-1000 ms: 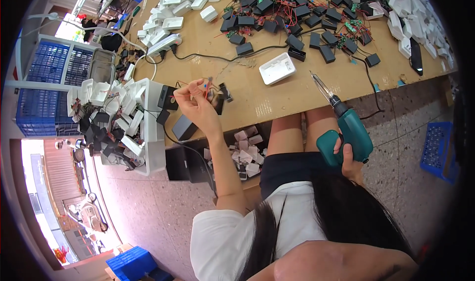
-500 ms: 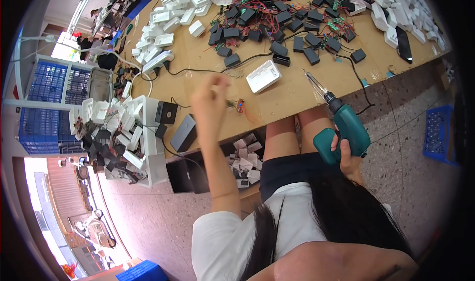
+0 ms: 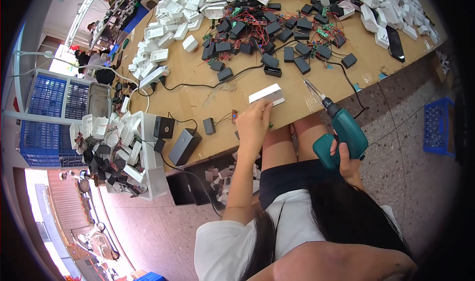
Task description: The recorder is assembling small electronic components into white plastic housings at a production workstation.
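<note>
My left hand (image 3: 253,125) reaches over the table's near edge, thumb and fingers pinched on the near side of a white plastic case (image 3: 267,92). The case looks tilted, and the fingers hide part of it. A small green bit (image 3: 270,126) shows beside my palm; I cannot tell whether it is held. On the right, my right hand (image 3: 346,157) is closed round the handle of a green soldering gun (image 3: 349,132), whose thin metal tip points up and left over the table edge. Left of my left hand lie a small circuit board (image 3: 234,116) and a dark grey box (image 3: 209,126).
Black boxes with red wires (image 3: 255,26) heap in the middle of the table (image 3: 198,103). White cases (image 3: 190,9) pile behind, with a phone (image 3: 395,43) at right. A power strip (image 3: 153,77), black cables and a full white bin (image 3: 148,157) are at left.
My left hand has moved right to the white case, which is now tilted. A dark grey box has come into sight where that hand was. The view has shifted slightly; my right hand keeps its hold.
</note>
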A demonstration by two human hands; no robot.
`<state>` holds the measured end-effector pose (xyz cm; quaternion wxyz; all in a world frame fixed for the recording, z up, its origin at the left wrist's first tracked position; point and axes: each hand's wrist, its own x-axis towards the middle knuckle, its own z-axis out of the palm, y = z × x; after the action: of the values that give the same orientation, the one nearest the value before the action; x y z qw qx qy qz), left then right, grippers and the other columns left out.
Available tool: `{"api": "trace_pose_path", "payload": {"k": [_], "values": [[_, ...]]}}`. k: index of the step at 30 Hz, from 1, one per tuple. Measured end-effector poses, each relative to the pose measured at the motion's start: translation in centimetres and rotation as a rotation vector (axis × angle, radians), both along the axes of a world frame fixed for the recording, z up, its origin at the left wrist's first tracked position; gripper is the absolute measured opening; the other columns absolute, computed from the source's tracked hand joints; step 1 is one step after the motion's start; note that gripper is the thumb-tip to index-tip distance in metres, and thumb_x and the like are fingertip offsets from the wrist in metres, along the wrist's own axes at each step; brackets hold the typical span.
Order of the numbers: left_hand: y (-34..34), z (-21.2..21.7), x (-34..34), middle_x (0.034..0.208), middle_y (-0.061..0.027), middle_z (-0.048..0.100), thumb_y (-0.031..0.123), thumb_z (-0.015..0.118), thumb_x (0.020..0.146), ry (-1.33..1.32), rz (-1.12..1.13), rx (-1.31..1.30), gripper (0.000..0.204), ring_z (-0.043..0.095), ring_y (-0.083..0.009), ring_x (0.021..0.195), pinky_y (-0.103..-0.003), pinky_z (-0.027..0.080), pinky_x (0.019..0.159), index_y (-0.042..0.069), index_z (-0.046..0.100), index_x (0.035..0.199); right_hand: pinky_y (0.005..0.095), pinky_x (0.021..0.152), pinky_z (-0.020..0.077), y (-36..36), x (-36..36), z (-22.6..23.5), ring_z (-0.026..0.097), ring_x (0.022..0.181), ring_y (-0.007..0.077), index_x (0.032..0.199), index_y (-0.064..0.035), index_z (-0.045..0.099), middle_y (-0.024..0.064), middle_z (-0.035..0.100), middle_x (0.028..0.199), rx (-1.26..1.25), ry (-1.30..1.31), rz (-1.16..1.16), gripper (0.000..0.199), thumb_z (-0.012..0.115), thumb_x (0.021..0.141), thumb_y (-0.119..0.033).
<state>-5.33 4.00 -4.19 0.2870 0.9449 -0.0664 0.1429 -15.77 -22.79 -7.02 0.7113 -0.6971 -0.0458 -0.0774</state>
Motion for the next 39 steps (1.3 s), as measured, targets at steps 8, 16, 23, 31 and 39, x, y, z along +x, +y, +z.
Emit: {"api": "trace_pose_path", "payload": {"k": [8,16,23,31,39], "values": [[6.3,1.1,0.1,0.086,-0.0110,0.073,0.020,0.075,0.095,0.114,-0.208,0.138,0.013,0.068,-0.0286,0.066,-0.038,0.052,0.063,0.007,0.075,0.095,0.0282,0.069,0.0467,0.9,0.6,-1.0,0.054,0.073,0.0129,0.132,0.0053,0.055,0.0070,0.060,0.086,0.001,0.045,0.000,0.040,0.052,0.109,-0.027],[7.5,2.9,0.8,0.076,-0.0097,0.071,0.017,0.074,0.095,0.457,-0.179,-0.141,0.011,0.067,-0.0224,0.065,-0.034,0.052,0.063,0.007,0.073,0.098,0.0284,0.069,0.0469,2.8,1.0,-0.9,0.054,0.074,0.0130,0.132,0.0051,0.055,0.0062,0.060,0.085,0.006,0.059,0.001,0.039,0.052,0.109,-0.027],[5.1,0.7,1.8,0.139,-0.0115,0.062,0.013,0.075,0.089,-0.237,-0.101,0.251,0.011,0.063,-0.0357,0.113,-0.042,0.050,0.090,0.007,0.068,0.095,0.0265,0.058,0.0483,3.9,1.6,0.8,0.058,0.062,0.0121,0.111,0.0076,0.056,0.0078,0.059,0.077,0.040,-0.014,-0.078,0.028,0.064,0.100,-0.016],[1.6,-2.2,0.8,0.130,-0.0120,0.072,0.010,0.074,0.090,-0.123,-0.229,0.094,0.011,0.071,-0.0347,0.110,-0.044,0.055,0.090,0.004,0.068,0.097,0.0268,0.058,0.0484,2.6,1.3,-0.2,0.058,0.063,0.0120,0.111,0.0076,0.057,0.0077,0.059,0.078,0.052,-0.007,-0.096,0.025,0.063,0.099,-0.013],[0.4,-4.8,1.9,0.130,-0.0155,0.072,0.010,0.072,0.093,-0.107,-0.218,0.067,0.017,0.069,-0.0351,0.120,-0.043,0.056,0.097,0.002,0.070,0.108,0.0269,0.059,0.0495,2.2,2.0,-1.2,0.060,0.064,0.0124,0.110,0.0079,0.061,0.0084,0.061,0.083,-0.001,-0.008,-0.114,0.019,0.062,0.097,-0.006]]}}
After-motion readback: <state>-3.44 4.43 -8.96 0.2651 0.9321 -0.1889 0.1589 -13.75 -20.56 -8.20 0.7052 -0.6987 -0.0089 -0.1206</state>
